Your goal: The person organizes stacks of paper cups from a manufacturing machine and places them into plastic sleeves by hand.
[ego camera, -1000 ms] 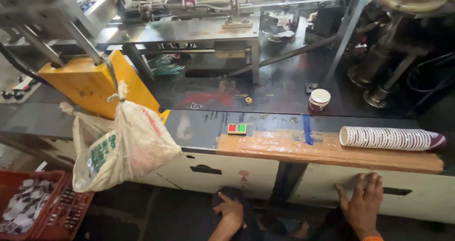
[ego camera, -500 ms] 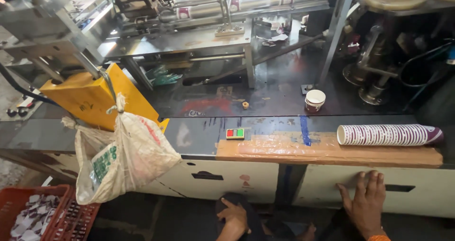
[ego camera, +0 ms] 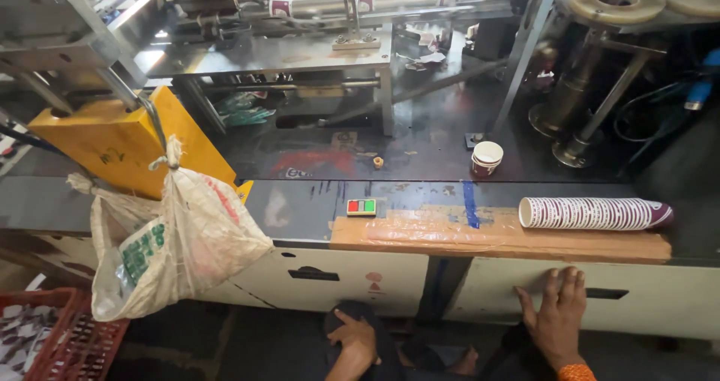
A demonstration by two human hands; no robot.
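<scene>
The head camera looks down over the front edge of a cup-making machine. The right hand (ego camera: 556,315) lies flat against the cream front panel (ego camera: 660,298) of the machine, fingers spread and pointing up, gripping nothing, just left of a dark slot handle (ego camera: 606,293) in that panel. The left hand (ego camera: 352,340) rests lower down on a dark-clothed knee (ego camera: 382,328), fingers loosely curled over the cloth and holding no object. Above the right hand, a long stack of nested paper cups (ego camera: 594,213) lies on its side along a brown taped board (ego camera: 495,235) at the machine's edge, its open end facing left; the hand and the stack are well apart. A short upright stack of cups (ego camera: 487,158) stands farther back on the dark deck. A small switch box with red and green buttons (ego camera: 361,207) sits at the board's left end. To the left, a white woven sack (ego camera: 176,238) hangs tied to a metal bar beside a yellow guard (ego camera: 112,145), and a red crate (ego camera: 56,343) of scraps stands on the floor beneath it.
</scene>
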